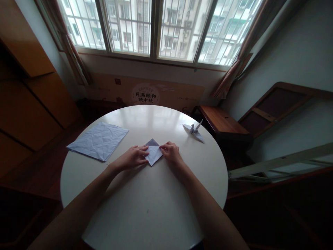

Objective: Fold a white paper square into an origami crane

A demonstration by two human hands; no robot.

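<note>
A small folded sheet of paper lies on the white round table in front of me, one corner pointing at me. Its far corner is a darker triangle behind a straight fold. My left hand rests at the paper's left side, fingers stretched out and apart, their tips touching it. At the right corner, my right hand pinches the paper between thumb and fingertips. Off to the far right of the table stands a folded paper crane. A larger creased sheet of paper lies to the left.
Beyond the table are a barred window and a printed banner below it. A wooden stool or side table stands at the back right, near a leaning wooden frame. Wooden cabinets line the left.
</note>
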